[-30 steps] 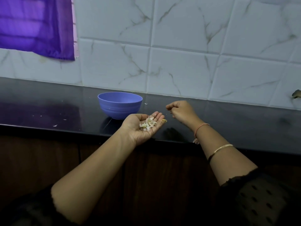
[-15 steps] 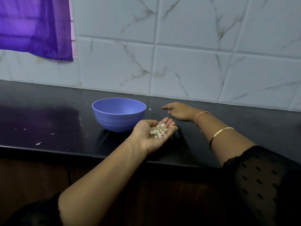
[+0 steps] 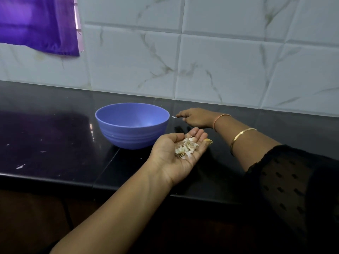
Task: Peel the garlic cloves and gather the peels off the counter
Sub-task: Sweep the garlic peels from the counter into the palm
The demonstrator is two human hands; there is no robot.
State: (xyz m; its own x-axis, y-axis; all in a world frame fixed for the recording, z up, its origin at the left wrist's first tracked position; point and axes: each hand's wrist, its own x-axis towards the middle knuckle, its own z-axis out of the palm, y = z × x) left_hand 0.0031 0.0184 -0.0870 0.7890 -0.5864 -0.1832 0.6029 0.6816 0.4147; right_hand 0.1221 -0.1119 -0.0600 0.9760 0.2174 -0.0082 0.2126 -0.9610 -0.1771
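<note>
Papery peel flecks [image 3: 20, 166] dot the black counter [image 3: 55, 129] left of the blue bowl [image 3: 132, 136]. Just right of the bowl, the left hand [image 3: 176, 162], palm up and loosely cupped, carries a heap of garlic peels [image 3: 186, 148]. They look weightless and apt to drift, so are best kept level. Behind it, the right hand [image 3: 197, 119] reaches knuckles-up to a lone flake [image 3: 173, 117]; I cannot tell whether it pinches it. A fingertip pinch at an edge should lift it

blue bowl [image 3: 132, 125], black desk [image 3: 55, 143], white tiles [image 3: 220, 61] with grey veins, purple cloth [image 3: 36, 24], cream peels [image 3: 186, 148], gold bangle [image 3: 242, 133], black dotted sleeve [image 3: 284, 180]
</note>
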